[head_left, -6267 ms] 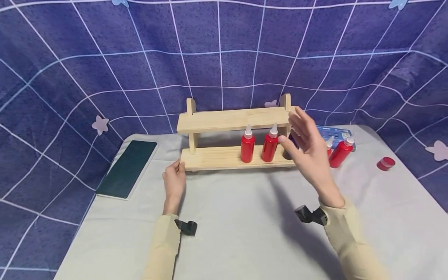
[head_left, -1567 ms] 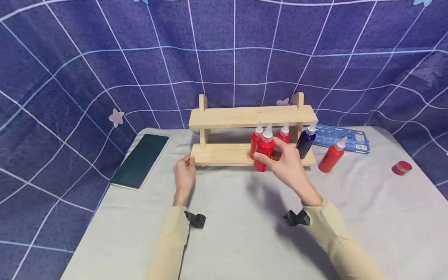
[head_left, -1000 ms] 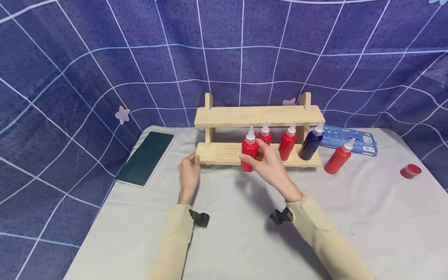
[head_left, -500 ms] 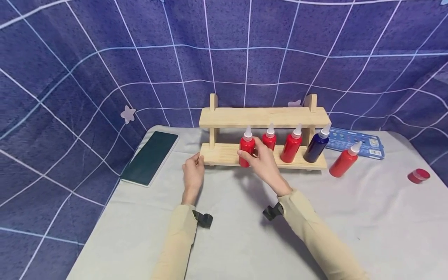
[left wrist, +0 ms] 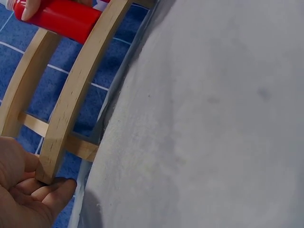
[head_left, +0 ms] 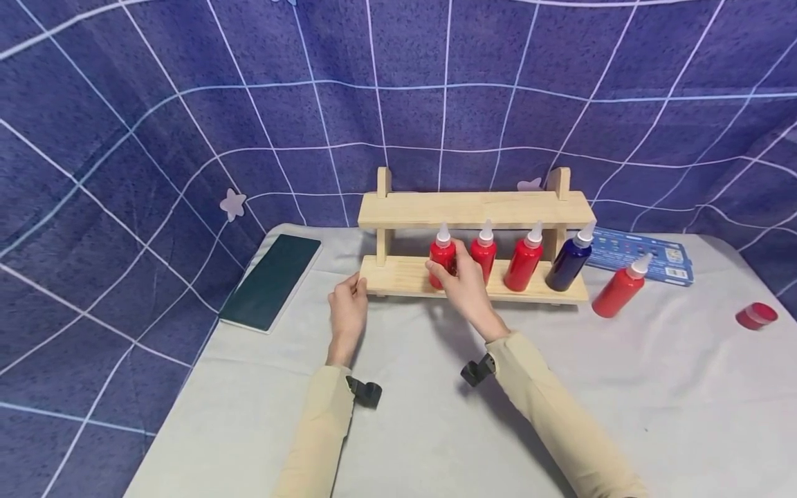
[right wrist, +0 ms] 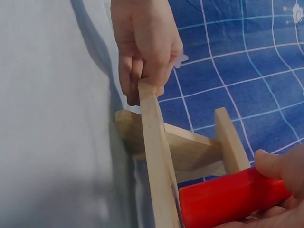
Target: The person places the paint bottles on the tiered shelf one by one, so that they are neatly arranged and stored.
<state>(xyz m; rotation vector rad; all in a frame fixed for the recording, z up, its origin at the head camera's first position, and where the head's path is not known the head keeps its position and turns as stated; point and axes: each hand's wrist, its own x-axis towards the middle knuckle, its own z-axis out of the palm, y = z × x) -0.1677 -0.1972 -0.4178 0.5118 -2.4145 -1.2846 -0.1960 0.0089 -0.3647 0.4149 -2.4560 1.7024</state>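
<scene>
Red bottle (head_left: 443, 259) with a white cone nozzle stands on the lower board of the wooden rack (head_left: 473, 209), just left of centre in the head view, leftmost in a row of four. No label or writing can be read on it; its plastic body is smooth and glossy. The right hand (head_left: 463, 287) reaches up from the lower middle of the frame, forearm angled to the upper left, and its fingers (head_left: 436, 268) wrap around the bottle's body; the right wrist view shows the thumb (right wrist: 273, 164) pressed on the red side. The left hand (head_left: 347, 312) lies low on the counter (head_left: 623, 387) at the rack's left end, its fingers (left wrist: 52, 192) pinching the corner of the lower board.

To the right along the same board stand two more red bottles (head_left: 483, 251) (head_left: 524, 257) and a dark blue bottle (head_left: 569, 256), all with the same white tips. Another red bottle (head_left: 618, 286) stands on the counter just right of the rack, tilted in the picture. Behind it lies a flat blue card (head_left: 641, 247) with small printing too fine to read. A small red cap (head_left: 756, 316) sits at the far right edge. A dark green rectangular pad (head_left: 272, 280) lies at the left of the counter, which is covered in pale grey cloth. The rack is unpainted light wood with two plank shelves and square posts.
</scene>
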